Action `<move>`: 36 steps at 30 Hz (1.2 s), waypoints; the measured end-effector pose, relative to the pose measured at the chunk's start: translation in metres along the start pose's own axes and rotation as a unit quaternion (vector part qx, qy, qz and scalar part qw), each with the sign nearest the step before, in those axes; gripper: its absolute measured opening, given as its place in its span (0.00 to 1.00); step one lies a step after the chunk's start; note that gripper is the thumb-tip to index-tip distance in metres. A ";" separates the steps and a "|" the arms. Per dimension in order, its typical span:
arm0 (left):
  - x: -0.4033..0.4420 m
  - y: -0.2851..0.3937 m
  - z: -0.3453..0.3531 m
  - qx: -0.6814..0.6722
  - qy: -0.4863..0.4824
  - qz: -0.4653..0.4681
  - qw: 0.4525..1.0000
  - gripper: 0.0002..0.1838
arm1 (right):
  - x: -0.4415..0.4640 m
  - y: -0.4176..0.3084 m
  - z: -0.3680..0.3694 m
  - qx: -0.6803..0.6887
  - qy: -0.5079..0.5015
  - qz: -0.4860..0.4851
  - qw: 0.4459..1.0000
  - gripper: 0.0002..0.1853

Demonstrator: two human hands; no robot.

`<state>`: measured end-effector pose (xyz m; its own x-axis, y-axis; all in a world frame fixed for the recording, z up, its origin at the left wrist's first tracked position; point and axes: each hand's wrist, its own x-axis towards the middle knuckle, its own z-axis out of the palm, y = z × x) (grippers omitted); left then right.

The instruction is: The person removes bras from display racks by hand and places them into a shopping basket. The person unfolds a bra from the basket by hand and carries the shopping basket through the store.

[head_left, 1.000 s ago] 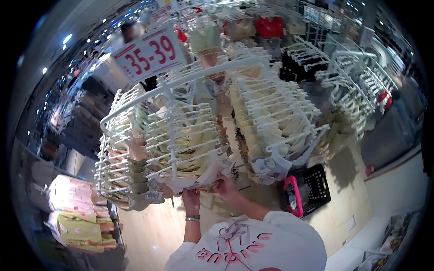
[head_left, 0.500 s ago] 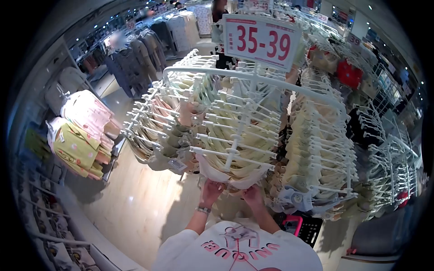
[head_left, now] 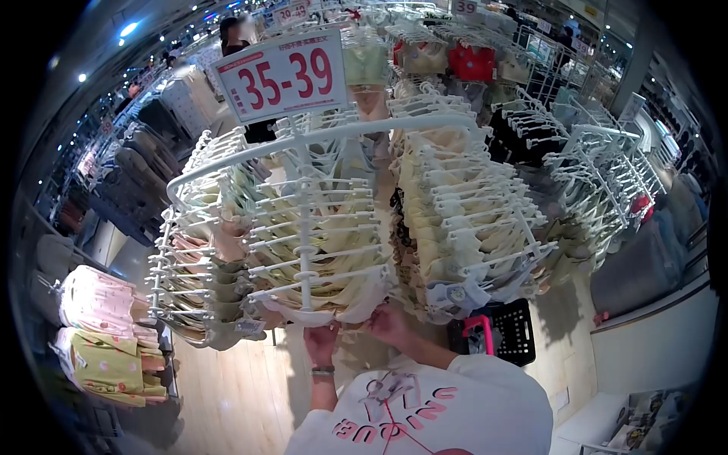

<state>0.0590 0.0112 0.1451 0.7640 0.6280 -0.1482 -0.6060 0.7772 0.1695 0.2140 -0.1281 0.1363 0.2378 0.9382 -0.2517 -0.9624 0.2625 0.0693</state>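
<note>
Item, front of the middle row: one pale cream, soft-fabric bra-like garment (head_left: 356,309), hung on your white metal rack (head_left: 356,130), nearest your body.
Your left hand (head_left: 321,343): raised to the garment's lower edge, its fingertips hidden; whether they pinch the fabric, you cannot tell from here.
Your right hand (head_left: 388,324): fingers bent, at the lower right end; grip likewise cannot be told.
Status, as judged: both hands placed at the garment; it remains on the rack, not taken off, with closely packed pieces behind it.
Also listed: white rectangular sign with red "35-39" (head_left: 284,78), above; black perforated plastic basket with pink handle (head_left: 518,330), to your right.
</note>
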 end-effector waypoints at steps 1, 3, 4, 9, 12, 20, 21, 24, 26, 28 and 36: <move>0.003 0.002 -0.014 -0.004 -0.011 -0.002 1.000 0.19 | -0.003 0.002 0.002 -0.011 0.011 0.003 1.000 0.04; 0.008 0.004 -0.033 -0.011 -0.033 -0.005 0.999 0.20 | -0.003 0.006 -0.004 0.010 0.016 0.005 1.000 0.04; 0.008 0.005 -0.036 -0.013 -0.024 -0.009 1.000 0.20 | -0.002 0.007 -0.006 0.020 0.018 0.007 1.000 0.04; 0.010 0.009 -0.033 -0.015 -0.003 -0.023 1.000 0.17 | 0.000 0.003 -0.017 0.012 0.021 0.028 0.999 0.04; 0.011 0.010 -0.032 -0.004 0.041 -0.010 0.999 0.14 | 0.001 0.002 -0.023 -0.006 0.022 0.015 1.000 0.04; 0.005 0.017 -0.019 0.027 0.114 -0.038 0.992 0.10 | -0.003 0.004 -0.022 -0.036 0.024 -0.011 0.999 0.04; 0.005 0.017 -0.023 0.015 0.098 -0.050 0.994 0.10 | -0.002 0.003 -0.025 -0.036 0.020 -0.018 0.999 0.04; 0.007 0.019 -0.028 -0.003 0.081 -0.079 0.994 0.09 | -0.002 0.000 -0.025 -0.029 0.033 -0.043 0.998 0.05; 0.008 0.016 -0.027 0.004 0.116 -0.093 0.989 0.09 | -0.006 -0.002 -0.019 -0.019 0.049 -0.056 0.997 0.05; 0.007 0.015 -0.028 0.002 0.112 -0.097 0.989 0.09 | -0.010 -0.001 -0.010 -0.004 0.061 -0.059 0.996 0.05; 0.010 0.020 -0.029 0.010 0.104 -0.080 0.991 0.08 | -0.004 -0.007 -0.025 -0.047 0.060 -0.084 0.994 0.06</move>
<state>0.0485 0.0338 0.1190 0.7866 0.4935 -0.3713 -0.4751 0.8676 0.1467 0.2167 -0.1393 0.1123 0.3851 0.8477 -0.3649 -0.9194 0.3866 -0.0721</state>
